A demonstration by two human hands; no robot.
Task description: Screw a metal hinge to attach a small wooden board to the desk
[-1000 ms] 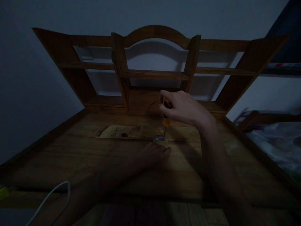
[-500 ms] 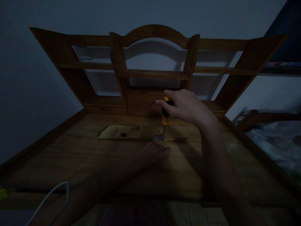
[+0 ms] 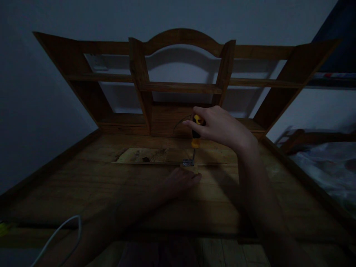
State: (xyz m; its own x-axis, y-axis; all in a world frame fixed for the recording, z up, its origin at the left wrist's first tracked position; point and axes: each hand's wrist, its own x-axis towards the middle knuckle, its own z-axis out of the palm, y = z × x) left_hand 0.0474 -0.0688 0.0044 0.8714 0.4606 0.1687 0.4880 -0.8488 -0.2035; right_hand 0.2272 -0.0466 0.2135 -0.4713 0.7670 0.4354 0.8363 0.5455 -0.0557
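My right hand [image 3: 218, 124] grips the yellow and black handle of a screwdriver [image 3: 195, 142], its shaft pointing down. The tip meets the right end of a small metal hinge [image 3: 188, 162] near the middle of the wooden desktop. Just in front of the hinge is a small pale wood block [image 3: 191, 169]. My left hand [image 3: 182, 180] lies low in the shadow with its fingers closed about the block, holding it against the desktop. Its fingertips are dim and partly hidden.
A wooden shelf unit [image 3: 180, 88] stands along the back of the desktop [image 3: 125, 185]. Behind the hinge runs a long recess [image 3: 155, 155] with rough, damaged wood. A white cable [image 3: 59, 230] loops at lower left. Plastic-covered stuff [image 3: 328, 167] lies beyond the right edge.
The screwdriver handle has turned a little within my right hand's fingers. My left hand, the block and the hinge stay nearly where they were.
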